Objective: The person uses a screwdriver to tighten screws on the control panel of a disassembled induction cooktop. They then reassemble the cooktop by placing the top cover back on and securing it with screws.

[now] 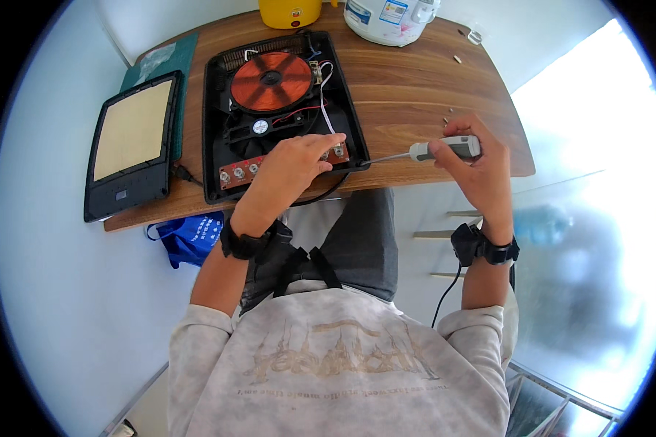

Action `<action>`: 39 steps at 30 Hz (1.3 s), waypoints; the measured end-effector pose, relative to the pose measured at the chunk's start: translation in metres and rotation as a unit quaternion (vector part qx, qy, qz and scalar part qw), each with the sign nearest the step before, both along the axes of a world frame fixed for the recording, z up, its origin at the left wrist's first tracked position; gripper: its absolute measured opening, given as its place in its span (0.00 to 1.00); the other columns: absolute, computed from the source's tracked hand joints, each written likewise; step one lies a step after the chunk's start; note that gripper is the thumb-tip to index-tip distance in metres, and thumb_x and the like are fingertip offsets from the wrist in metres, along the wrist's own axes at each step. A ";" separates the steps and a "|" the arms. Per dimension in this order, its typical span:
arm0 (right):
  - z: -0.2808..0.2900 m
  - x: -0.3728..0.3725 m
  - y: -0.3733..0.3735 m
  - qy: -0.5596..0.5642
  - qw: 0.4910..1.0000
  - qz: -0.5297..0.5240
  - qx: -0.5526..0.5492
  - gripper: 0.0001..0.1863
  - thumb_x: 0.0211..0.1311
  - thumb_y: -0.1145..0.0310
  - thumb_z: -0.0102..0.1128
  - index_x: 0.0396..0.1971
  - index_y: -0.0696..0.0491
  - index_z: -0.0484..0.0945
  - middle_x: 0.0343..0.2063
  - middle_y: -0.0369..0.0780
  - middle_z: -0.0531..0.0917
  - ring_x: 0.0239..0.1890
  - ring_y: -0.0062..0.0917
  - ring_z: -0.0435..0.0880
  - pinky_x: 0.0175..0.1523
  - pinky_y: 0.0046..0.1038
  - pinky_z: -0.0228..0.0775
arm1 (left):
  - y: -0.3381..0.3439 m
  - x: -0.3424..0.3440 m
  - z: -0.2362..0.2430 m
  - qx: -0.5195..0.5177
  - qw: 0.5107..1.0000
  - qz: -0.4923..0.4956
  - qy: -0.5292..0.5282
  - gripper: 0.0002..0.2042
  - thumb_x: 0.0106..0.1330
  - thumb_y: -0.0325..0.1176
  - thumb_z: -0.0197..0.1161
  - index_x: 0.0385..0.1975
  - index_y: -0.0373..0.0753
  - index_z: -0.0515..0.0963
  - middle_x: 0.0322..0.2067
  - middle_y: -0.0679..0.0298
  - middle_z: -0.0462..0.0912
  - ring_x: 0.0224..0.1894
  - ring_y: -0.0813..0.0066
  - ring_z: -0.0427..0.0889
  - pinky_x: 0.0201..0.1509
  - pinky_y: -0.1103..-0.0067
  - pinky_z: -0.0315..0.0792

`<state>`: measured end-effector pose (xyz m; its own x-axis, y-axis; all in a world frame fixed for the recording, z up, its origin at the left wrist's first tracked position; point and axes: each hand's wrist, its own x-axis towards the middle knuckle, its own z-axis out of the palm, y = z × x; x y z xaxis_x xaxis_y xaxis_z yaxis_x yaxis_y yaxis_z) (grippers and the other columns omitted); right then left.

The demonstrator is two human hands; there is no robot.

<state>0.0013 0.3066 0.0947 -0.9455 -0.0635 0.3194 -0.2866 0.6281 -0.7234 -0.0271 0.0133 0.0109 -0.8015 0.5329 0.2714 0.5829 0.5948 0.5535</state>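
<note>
Wooden worktop (415, 80), black housing (215, 124), and a screwdriver (455, 148) at its near right corner

Left of centre on the worktop sits the housing, uncovered, close to the near edge. To its left, a black-framed panel (135, 127) lies partly over a green mat (186, 65). Far inside the housing is a round, copper-coloured coil (251, 80); along its near side runs a reddish circuit board (229, 175).

The step in hand appears to be screw work at that corner, though what the tip meets is too small to make out. The next move seems to call for a steady, well-aligned shaft.

The right hand (481, 160) is wrapped round the screwdriver's handle, the shaft slanting left to the corner. The left hand (291, 164) lies palm down across the board, thumb and forefinger apart; how firmly it presses, I cannot tell.
</note>
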 end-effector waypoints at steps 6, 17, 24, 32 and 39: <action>-0.009 0.002 0.007 -0.006 1.000 -0.007 -0.027 0.14 0.60 0.61 0.76 0.37 0.53 0.82 0.26 0.35 0.84 0.26 0.17 0.82 0.33 0.19 0.72 | 0.002 0.002 -0.002 -0.041 0.999 -0.001 0.027 0.19 0.69 0.28 0.64 0.59 0.42 0.72 0.47 0.52 0.84 0.50 0.51 0.83 0.54 0.64 0.77; -0.022 0.003 0.032 -0.009 0.986 -0.108 -0.126 0.14 0.60 0.66 0.76 0.37 0.56 0.79 0.32 0.38 0.87 0.32 0.18 0.83 0.38 0.22 0.75 | -0.005 0.004 -0.008 -0.046 0.998 0.028 0.029 0.17 0.70 0.31 0.65 0.56 0.41 0.74 0.51 0.52 0.83 0.55 0.51 0.81 0.58 0.65 0.76; -0.087 -0.011 0.041 -0.047 0.988 -0.143 -0.018 0.16 0.59 0.65 0.74 0.37 0.58 0.76 0.32 0.44 0.87 0.33 0.28 0.85 0.40 0.30 0.75 | -0.026 0.021 0.001 -0.009 0.994 0.073 0.080 0.15 0.67 0.28 0.66 0.53 0.41 0.79 0.55 0.57 0.81 0.61 0.55 0.77 0.64 0.65 0.73; -0.108 -0.041 0.021 -0.062 0.992 -0.102 0.042 0.18 0.57 0.66 0.74 0.42 0.56 0.76 0.34 0.49 0.87 0.38 0.43 0.87 0.43 0.37 0.77 | -0.097 0.051 0.017 -0.044 0.965 0.248 0.079 0.12 0.68 0.27 0.65 0.50 0.40 0.81 0.55 0.58 0.82 0.60 0.56 0.78 0.64 0.66 0.72; -0.117 -0.069 0.017 -0.051 0.988 -0.073 0.127 0.18 0.57 0.67 0.73 0.43 0.55 0.75 0.39 0.48 0.88 0.45 0.46 0.87 0.48 0.41 0.78 | -0.123 0.063 -0.001 -0.009 0.943 0.333 0.011 0.13 0.71 0.31 0.63 0.54 0.40 0.79 0.56 0.56 0.76 0.59 0.56 0.76 0.65 0.67 0.70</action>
<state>-0.0674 0.3241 -0.0225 -0.9769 0.0103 0.2135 -0.1133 0.8222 -0.5579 0.0359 -0.1097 0.0104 -0.9543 -0.0815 0.2877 0.0884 0.8423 0.5318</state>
